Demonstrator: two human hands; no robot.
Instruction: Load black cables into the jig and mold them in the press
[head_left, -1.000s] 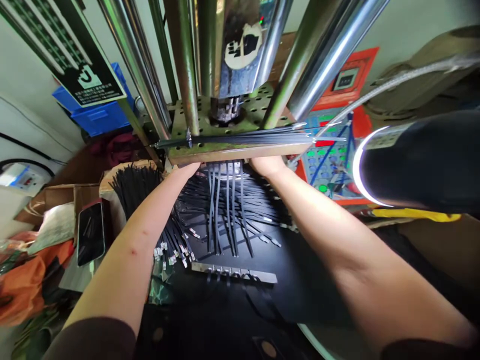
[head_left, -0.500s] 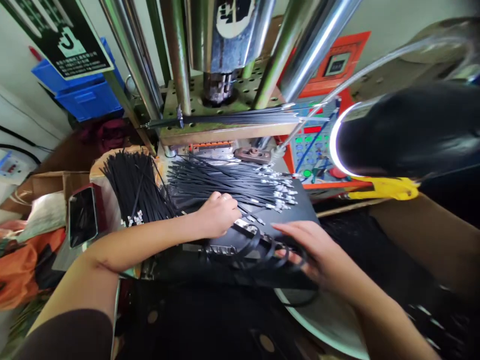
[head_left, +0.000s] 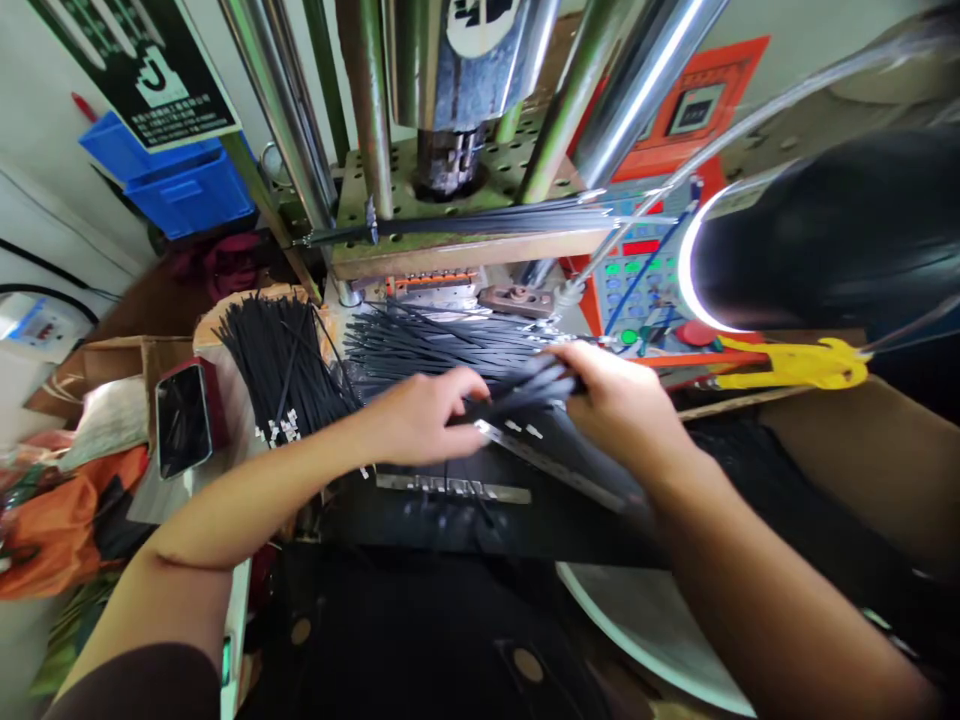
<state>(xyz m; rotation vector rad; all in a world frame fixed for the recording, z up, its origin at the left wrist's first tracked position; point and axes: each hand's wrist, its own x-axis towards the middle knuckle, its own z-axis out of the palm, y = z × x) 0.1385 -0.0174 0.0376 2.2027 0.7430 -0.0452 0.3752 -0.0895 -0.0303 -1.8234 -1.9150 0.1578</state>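
You have two hands, your left hand (head_left: 424, 415) and your right hand (head_left: 619, 410), with two heaps of black cable ties (head_left: 281, 370), two steel strips (head_left: 452, 489), and one phone (head_left: 182, 420).

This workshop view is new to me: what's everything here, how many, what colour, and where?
press ram: one, steel, top centre
control panel: one, orange with green and red buttons, upper right
wall sign: one, black and green, top left
blue crates: two, blue, upper left
bench: one, black, centre
strip bundle: one, black, left of bench
loose strips: many, black with metal tips, on bench
steel bars: two, silver, on bench
yellow handle: one, yellow, right
left hand: one, bare, reaching beside strips
right hand: one, bare, pinching several strips
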